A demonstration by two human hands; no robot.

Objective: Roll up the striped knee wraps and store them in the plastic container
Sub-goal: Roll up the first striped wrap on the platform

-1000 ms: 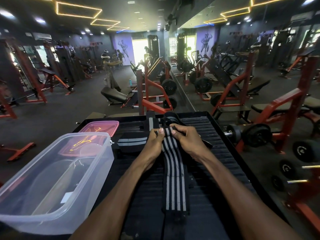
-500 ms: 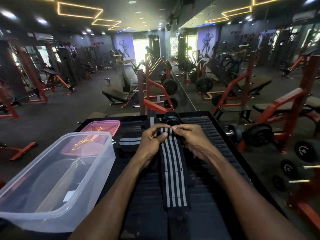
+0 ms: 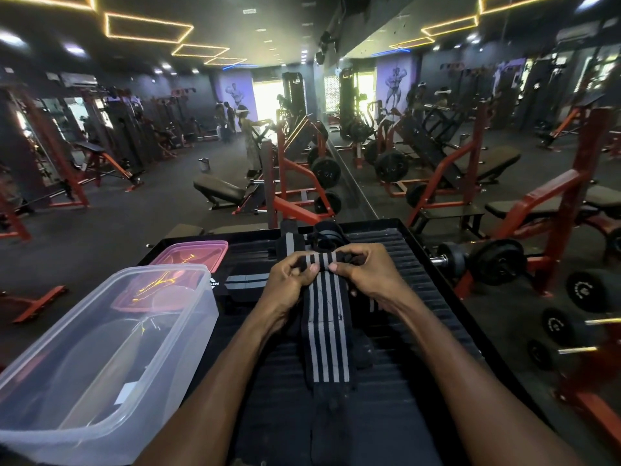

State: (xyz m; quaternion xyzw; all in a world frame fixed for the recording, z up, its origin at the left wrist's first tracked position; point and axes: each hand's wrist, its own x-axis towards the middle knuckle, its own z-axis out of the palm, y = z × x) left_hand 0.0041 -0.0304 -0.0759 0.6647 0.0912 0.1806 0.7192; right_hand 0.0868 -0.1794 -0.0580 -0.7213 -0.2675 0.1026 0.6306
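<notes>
the striped knee wrap lies flat on the black ribbed platform, its long axis running near to far, straight out between our 2 forearms. its far end is turned over into a small starting roll, and that roll sits right under our fingers. our left hand pinches the left side of the roll, thumb and fingers curled on it; our right hand pinches the right side the same way. both hands are equally close, 1 on each edge, so neither leads. we judge the coming move as rolling toward us along that axis, taking up the flat length that trails back to the near edge (most of the wrap is not yet rolled).

just past the hands lie more wraps in a dark heap, and another folded one to the left. the clear plastic container stands open at near left, well apart from the roll, with its pink lid lying beyond it.
</notes>
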